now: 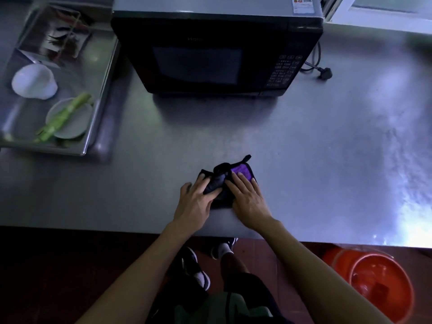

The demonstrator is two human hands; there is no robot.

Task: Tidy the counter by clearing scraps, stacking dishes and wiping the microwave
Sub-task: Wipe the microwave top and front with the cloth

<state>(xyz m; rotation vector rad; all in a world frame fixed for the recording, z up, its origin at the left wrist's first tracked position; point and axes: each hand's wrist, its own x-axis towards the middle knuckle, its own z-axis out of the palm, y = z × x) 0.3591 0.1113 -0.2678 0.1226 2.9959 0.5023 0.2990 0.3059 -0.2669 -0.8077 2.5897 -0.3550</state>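
Note:
A dark cloth with a purple face (pixel 243 172) lies bunched on the steel counter near its front edge. My left hand (pixel 195 201) rests on the cloth's left part with fingers curled over a fold. My right hand (pixel 247 199) presses flat on its right part, fingers spread. A black microwave (pixel 215 54) stands at the back, door closed. On a steel tray (pixel 102 108) at the left sit an overturned white bowl (pixel 35 81) and a small plate (pixel 74 118) with a green vegetable stalk (pixel 63 118) across it.
The microwave's plug and cord (pixel 323 72) lie on the counter to its right. An orange bucket (pixel 378 281) stands on the floor at the lower right. A clear container of dark scraps (pixel 56 36) sits at the tray's far end.

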